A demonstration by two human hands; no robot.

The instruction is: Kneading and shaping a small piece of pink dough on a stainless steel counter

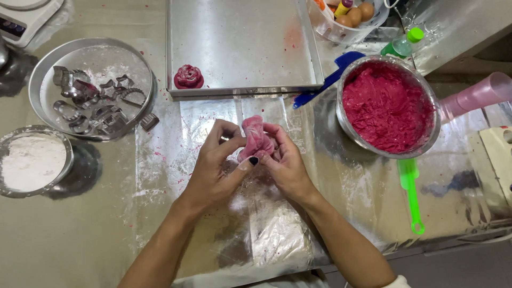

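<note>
Both my hands meet over the middle of the table on a pink piece of dough (256, 137). My left hand (216, 165) pinches its lower left side with thumb and fingers. My right hand (285, 160) cups it from the right. The dough is folded into petal-like layers and dusted with flour. A finished rose-shaped dough piece (188, 77) sits at the front left corner of a metal baking tray (245, 48). A steel bowl (345, 125) of red-pink dough stands to the right of my hands.
A round metal pan (48, 66) with several metal cookie cutters lies far left, a bowl of white flour (32, 160) below it. A green spatula (410, 197), a blue spatula (330, 77), a pink cup (480, 96), a container of eggs (346, 18), a small green-capped bottle (404, 45) and a scale (21, 16) surround the plastic-covered work area.
</note>
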